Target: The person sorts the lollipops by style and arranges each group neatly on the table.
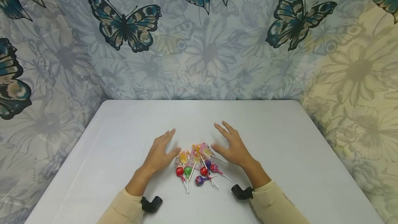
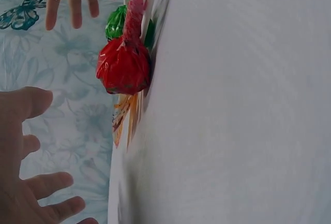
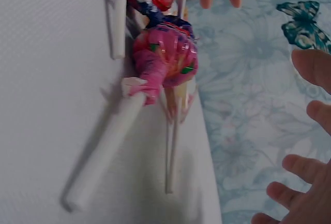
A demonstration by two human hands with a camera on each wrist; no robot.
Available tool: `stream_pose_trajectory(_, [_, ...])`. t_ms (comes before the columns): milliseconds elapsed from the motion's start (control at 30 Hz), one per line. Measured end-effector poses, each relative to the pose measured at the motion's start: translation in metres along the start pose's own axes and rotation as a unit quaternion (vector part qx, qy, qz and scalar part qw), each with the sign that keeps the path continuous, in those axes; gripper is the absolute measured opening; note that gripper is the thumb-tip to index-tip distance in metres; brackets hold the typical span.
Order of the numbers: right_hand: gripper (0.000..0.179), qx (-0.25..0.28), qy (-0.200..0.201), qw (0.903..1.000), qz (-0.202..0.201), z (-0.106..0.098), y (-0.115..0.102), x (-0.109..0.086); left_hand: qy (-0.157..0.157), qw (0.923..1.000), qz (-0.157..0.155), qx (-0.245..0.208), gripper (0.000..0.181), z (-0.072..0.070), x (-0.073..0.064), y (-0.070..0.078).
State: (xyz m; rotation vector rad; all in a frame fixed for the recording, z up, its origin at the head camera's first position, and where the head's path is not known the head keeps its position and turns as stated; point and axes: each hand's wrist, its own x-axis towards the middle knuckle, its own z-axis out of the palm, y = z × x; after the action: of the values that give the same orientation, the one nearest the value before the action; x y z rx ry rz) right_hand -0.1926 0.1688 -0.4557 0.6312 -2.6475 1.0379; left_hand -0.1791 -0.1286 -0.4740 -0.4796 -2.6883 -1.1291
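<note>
Several wrapped lollipops lie in a loose cluster on the white table between the two hands. Nearest the left hand (image 1: 159,154) are a red lollipop (image 1: 179,171), a green lollipop (image 1: 188,170) and an orange one in clear wrap (image 1: 183,156). A pink lollipop (image 3: 165,53) with a white stick lies on the right hand's side, beside purple and red ones. The right hand (image 1: 234,148) is spread just right of the cluster. Both hands have their fingers extended and hold nothing. In the left wrist view the red lollipop (image 2: 124,66) appears large, apart from the fingers.
The white table (image 1: 140,117) reaches back to a wall covering (image 1: 211,58) printed with butterflies and flowers. A black wrist-worn device sits by each sleeve, the left one (image 1: 151,204) and the right one (image 1: 242,192) low over the tabletop.
</note>
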Motion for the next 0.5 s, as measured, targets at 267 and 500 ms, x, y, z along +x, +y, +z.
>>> stream_pose_trajectory(267, [0.066, 0.022, -0.027, 0.9994, 0.007, 0.015, 0.006, -0.005, -0.017, 0.9996, -0.004, -0.020, 0.068, 0.018, -0.011, -0.012])
stream_pose_trajectory(500, [0.060, 0.012, -0.046, 0.9987, -0.014, 0.024, 0.015, -0.008, -0.036, 0.9982, -0.034, -0.033, 0.068, 0.023, -0.017, -0.013])
